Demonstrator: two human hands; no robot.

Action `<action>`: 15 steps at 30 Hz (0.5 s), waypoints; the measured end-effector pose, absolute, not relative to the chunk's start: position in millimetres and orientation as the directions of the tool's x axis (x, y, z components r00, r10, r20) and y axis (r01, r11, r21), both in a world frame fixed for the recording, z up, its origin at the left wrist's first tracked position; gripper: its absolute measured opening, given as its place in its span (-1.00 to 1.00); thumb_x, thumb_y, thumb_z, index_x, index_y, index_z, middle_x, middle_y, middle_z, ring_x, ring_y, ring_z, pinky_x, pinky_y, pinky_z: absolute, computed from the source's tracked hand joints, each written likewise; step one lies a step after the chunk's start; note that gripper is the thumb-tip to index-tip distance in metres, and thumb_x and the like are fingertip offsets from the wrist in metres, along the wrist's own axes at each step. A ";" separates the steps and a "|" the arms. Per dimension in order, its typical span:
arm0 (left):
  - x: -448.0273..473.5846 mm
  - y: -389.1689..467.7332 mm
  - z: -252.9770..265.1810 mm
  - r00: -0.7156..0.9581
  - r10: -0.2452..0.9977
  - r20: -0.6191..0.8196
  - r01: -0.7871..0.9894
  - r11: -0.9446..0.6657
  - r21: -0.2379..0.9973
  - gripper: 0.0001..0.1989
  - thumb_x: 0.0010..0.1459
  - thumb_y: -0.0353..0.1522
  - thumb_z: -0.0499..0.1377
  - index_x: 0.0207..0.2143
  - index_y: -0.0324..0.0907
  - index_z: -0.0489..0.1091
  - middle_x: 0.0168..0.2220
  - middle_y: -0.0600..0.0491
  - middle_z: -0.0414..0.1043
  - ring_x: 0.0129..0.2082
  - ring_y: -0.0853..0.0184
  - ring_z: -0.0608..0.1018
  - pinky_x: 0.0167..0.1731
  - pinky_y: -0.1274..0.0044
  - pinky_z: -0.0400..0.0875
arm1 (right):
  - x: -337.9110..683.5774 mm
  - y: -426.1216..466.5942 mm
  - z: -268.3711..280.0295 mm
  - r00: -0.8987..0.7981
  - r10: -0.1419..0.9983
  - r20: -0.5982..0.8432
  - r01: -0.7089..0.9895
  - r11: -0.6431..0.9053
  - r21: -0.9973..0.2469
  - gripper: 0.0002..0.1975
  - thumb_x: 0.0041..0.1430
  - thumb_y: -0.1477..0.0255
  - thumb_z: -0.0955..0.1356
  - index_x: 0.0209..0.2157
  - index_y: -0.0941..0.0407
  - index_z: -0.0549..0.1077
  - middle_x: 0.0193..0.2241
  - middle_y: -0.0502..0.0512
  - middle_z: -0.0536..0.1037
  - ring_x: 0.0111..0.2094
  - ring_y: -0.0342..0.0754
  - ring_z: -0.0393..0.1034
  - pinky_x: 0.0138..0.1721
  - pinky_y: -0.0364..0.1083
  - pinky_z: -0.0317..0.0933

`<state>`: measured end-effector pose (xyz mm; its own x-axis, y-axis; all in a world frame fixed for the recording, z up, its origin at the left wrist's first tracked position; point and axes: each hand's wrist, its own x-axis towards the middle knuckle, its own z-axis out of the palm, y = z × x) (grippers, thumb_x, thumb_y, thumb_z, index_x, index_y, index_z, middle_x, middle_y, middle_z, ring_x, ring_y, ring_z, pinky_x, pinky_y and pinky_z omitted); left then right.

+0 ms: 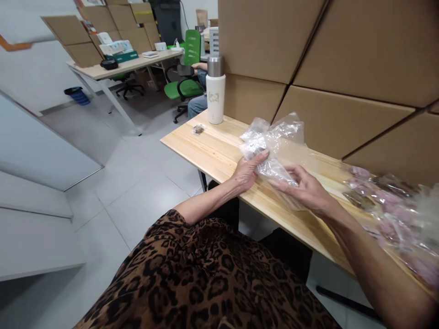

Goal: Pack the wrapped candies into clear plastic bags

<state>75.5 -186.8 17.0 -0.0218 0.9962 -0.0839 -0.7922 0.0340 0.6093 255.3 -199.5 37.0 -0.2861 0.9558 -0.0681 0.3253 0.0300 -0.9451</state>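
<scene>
My left hand is closed round a crumpled clear plastic bag, its thumb pressed on top. Something dark shows through the plastic near that thumb; I cannot make out what it is. On the bag's lower right part, my right hand pinches the film between thumb and fingers. Both hands are just above the front edge of the wooden table. A small clear packet with brownish contents lies near the table's left end.
A white bottle with a steel cap stands at the table's back left. Stacked cardboard boxes wall off the back. Several clear bags with pink and brown contents pile up at right. A seated person's leg shows beyond, by a green chair.
</scene>
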 end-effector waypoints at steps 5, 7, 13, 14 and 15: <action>70.9 -184.9 24.6 -0.061 0.996 -0.068 -0.800 -0.008 0.600 -0.59 -0.16 -0.30 0.59 -0.23 -0.18 0.60 -0.27 0.08 0.65 -0.13 0.27 0.65 0.18 0.36 0.39 | 262.3 -212.9 21.5 -0.284 0.919 -0.275 0.111 -0.253 -0.961 -0.51 -0.09 0.05 0.66 -0.27 0.11 0.64 -0.33 0.12 0.64 -0.38 -0.07 0.46 -0.36 -0.12 0.36; 70.9 -184.0 23.6 -0.050 0.997 -0.062 -0.806 -0.004 0.592 -0.57 -0.19 -0.29 0.60 -0.25 -0.18 0.60 -0.29 0.10 0.63 -0.20 0.32 0.63 0.14 0.37 0.39 | 265.3 -215.1 13.5 -0.259 0.906 -0.335 0.064 -0.330 -0.942 -0.50 -0.14 0.07 0.68 -0.30 0.14 0.66 -0.41 0.11 0.60 -0.47 -0.12 0.39 -0.45 -0.15 0.29; 59.7 -180.3 25.8 -0.008 0.999 -0.052 -0.793 0.026 0.609 -0.54 -0.24 -0.29 0.63 -0.28 -0.20 0.58 -0.31 0.11 0.61 -0.30 0.39 0.59 0.06 0.40 0.41 | 298.8 -207.9 17.6 -0.095 0.994 -0.051 0.336 -0.016 -0.942 -0.45 -0.02 -0.06 0.60 -0.17 0.07 0.63 -0.19 0.18 0.63 -0.26 0.01 0.49 -0.24 -0.01 0.39; 57.1 -180.9 28.2 0.021 0.999 -0.045 -0.783 0.044 0.620 -0.54 -0.24 -0.28 0.63 -0.28 -0.20 0.58 -0.31 0.10 0.62 -0.30 0.38 0.59 0.07 0.39 0.41 | 307.5 -203.0 20.8 0.016 0.996 0.083 0.392 0.070 -0.917 -0.44 0.03 -0.05 0.58 -0.06 0.03 0.61 -0.05 0.21 0.61 -0.14 0.06 0.50 -0.12 0.04 0.40; 55.2 -182.1 30.9 0.069 0.997 -0.038 -0.770 0.077 0.634 -0.53 -0.24 -0.27 0.63 -0.28 -0.20 0.58 -0.30 0.09 0.62 -0.30 0.38 0.60 0.08 0.38 0.41 | 315.6 -197.0 23.4 0.097 0.976 0.195 0.427 0.136 -0.894 -0.41 0.07 -0.04 0.56 0.04 -0.01 0.56 0.06 0.23 0.57 -0.03 0.10 0.49 -0.03 0.09 0.38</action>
